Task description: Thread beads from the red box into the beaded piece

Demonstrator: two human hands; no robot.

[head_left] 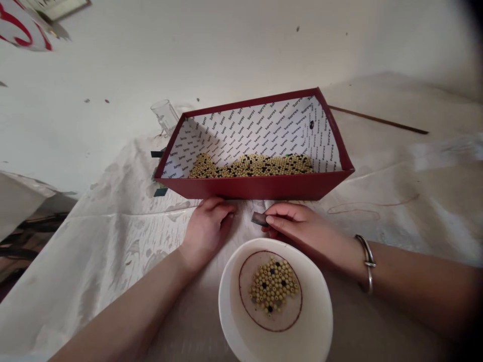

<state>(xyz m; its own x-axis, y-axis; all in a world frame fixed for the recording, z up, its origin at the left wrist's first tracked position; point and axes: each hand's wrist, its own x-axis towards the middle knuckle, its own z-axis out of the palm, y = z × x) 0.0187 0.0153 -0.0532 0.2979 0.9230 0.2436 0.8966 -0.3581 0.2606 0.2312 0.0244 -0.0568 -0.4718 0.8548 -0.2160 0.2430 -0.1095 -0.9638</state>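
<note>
I see R hand (298, 226) pinching dark chip (259, 218) mid-frame | L hand (207, 229) curled by red box (256, 187), grip hidden | beads (273, 284) in bowl (226, 296) low ctr | step: chip handling, I'd say; next needs steady pinch

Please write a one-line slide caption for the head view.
Right hand pinches a small dark piece beside the left hand, between a red box and a white bowl, both holding beads.

Soft even daylight, dark vignetted right corners
</note>
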